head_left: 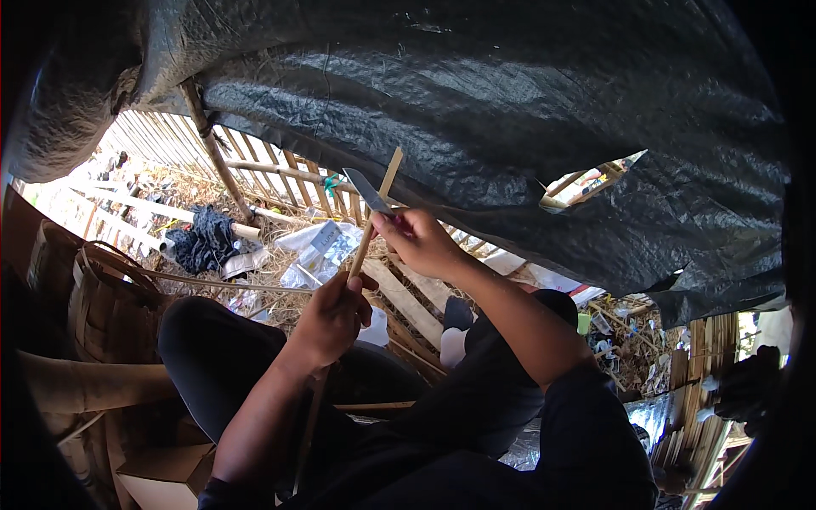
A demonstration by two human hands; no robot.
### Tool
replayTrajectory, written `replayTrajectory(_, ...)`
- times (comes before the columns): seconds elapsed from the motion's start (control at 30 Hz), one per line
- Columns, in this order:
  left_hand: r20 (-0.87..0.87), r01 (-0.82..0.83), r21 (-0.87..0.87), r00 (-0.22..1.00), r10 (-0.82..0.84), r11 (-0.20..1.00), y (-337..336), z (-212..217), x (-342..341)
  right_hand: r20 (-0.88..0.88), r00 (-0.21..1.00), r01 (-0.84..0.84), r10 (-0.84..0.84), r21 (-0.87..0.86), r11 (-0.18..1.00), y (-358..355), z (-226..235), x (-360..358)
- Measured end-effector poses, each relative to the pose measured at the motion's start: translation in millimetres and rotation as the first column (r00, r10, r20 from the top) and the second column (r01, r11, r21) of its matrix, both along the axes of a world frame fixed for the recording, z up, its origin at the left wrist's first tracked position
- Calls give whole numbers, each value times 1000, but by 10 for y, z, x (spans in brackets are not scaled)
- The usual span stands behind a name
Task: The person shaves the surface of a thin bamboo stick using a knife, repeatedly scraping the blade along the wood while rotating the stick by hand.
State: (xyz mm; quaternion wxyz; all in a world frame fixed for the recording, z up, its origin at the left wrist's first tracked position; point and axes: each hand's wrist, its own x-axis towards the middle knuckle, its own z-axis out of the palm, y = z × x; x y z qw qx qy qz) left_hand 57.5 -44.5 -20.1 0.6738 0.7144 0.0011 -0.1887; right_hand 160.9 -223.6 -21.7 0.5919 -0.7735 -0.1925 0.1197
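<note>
A long thin bamboo strip [361, 253] runs slantwise up in front of me, its lower part passing beneath my left forearm toward my lap. My left hand [330, 319] is closed around the strip at about its middle. Higher up, my right hand [418, 243] grips a knife [366, 189], whose handle is hidden in the fingers. The knife's blade points up and left and crosses the strip just above the right thumb. The strip's pale tip sticks out past the blade.
A black plastic sheet [510, 110] hangs across the far side, with a torn hole at right. Wooden slats [408, 297], plastic litter and a dark cloth [205, 240] lie on the ground. Woven baskets [106, 306] and a thick bamboo pole [93, 382] stand left; a cardboard box [166, 476] sits lower left.
</note>
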Motion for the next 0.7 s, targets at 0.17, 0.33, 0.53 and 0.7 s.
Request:
replayTrajectory(0.17,-8,-11,37,1000,11,999,-57,-10,10,68,998,6,-2,-65,998,86,-118,-60)
replayTrajectory(0.33,-51,-69,75,996,73,995,-139,-16,76,79,983,176,-164,-181,968,126,-49,-44)
replayTrajectory(0.53,-97,-29,-71,995,22,997,-154,79,53,-126,975,189,-180,60,980,16,4,73)
replayTrajectory(0.7,-3,54,-35,999,-54,998,-162,94,8,-437,898,230,-51,366,902,-19,108,41)
